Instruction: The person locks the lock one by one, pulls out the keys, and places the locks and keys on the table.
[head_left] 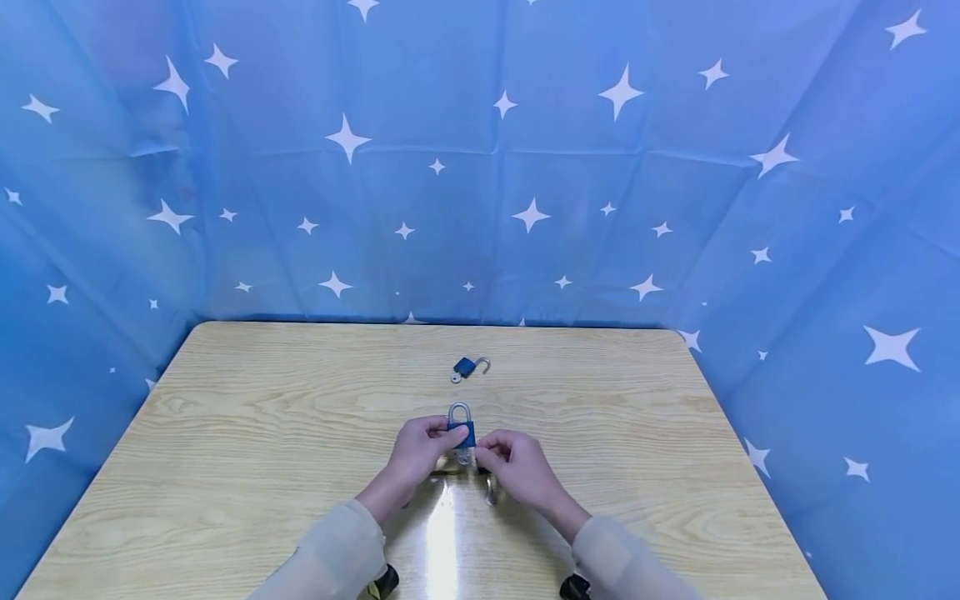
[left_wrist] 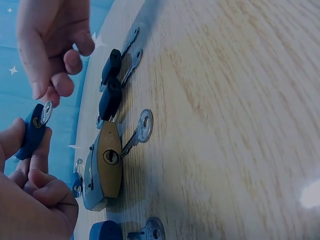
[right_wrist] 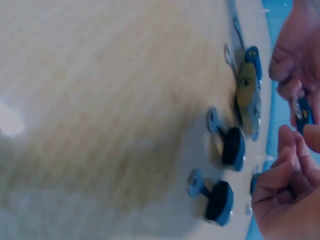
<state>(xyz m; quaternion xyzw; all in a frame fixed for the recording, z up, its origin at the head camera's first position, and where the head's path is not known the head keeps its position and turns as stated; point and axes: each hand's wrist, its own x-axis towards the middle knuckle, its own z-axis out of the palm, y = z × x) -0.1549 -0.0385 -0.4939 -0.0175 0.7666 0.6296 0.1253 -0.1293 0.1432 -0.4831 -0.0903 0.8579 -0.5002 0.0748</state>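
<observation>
In the head view, my left hand (head_left: 420,450) pinches a blue padlock (head_left: 461,431) between thumb and fingers, its silver shackle upward. A small silver key (left_wrist: 46,112) is at the keyhole end of this padlock; whether it is inserted I cannot tell. My right hand (head_left: 519,467) is just right of the padlock, fingers loosely bent, with its fingertips close to the key. Contact between them is unclear. Below the hands, a brass-coloured padlock (left_wrist: 107,165) lies on the table beside a silver key (left_wrist: 145,126).
Two dark padlocks (right_wrist: 219,202) with keys lie on the wooden table (head_left: 262,400) near the brass-coloured one. Another blue padlock (left_wrist: 106,231) lies on its other side. Farther back is a blue padlock (head_left: 464,367) with its shackle swung open. A star-patterned blue curtain (head_left: 450,192) surrounds the table.
</observation>
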